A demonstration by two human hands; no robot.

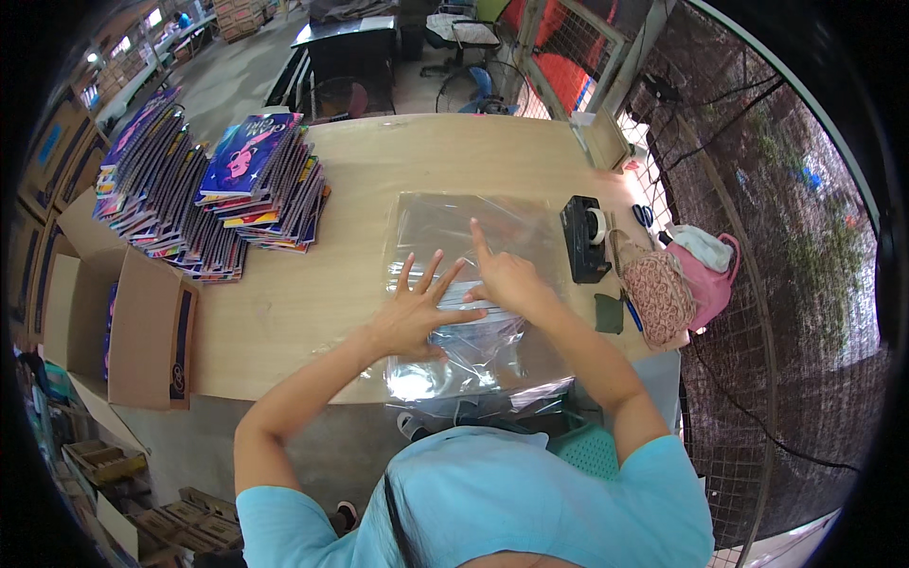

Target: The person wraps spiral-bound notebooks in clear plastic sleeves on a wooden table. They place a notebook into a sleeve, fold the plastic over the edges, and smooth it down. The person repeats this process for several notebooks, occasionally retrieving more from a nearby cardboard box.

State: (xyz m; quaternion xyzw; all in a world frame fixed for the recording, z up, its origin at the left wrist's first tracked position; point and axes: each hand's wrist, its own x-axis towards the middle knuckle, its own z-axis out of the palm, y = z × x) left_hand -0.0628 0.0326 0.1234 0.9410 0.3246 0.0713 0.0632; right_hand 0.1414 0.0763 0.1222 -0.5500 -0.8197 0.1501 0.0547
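Clear plastic bags or sheets (426,222) lie in a pile on the table before me, their near end hanging over the edge. My left hand (412,317) rests on the plastic with its fingers spread wide. Close beside it, my right hand (511,282) touches the plastic too, its index finger stretched forward and the other fingers partly bent. Neither hand visibly grips anything. Between the hands a white striped patch (459,295) shows at the plastic; what it is I cannot tell.
Stacks of spiral notebooks (248,156) stand at the far left, behind an open cardboard box (151,331). On the right are a black tape dispenser (579,248), scissors (643,216), a dark green piece (609,314), a blue pen (632,315), a patterned pouch (653,292) and a pink bag (710,289).
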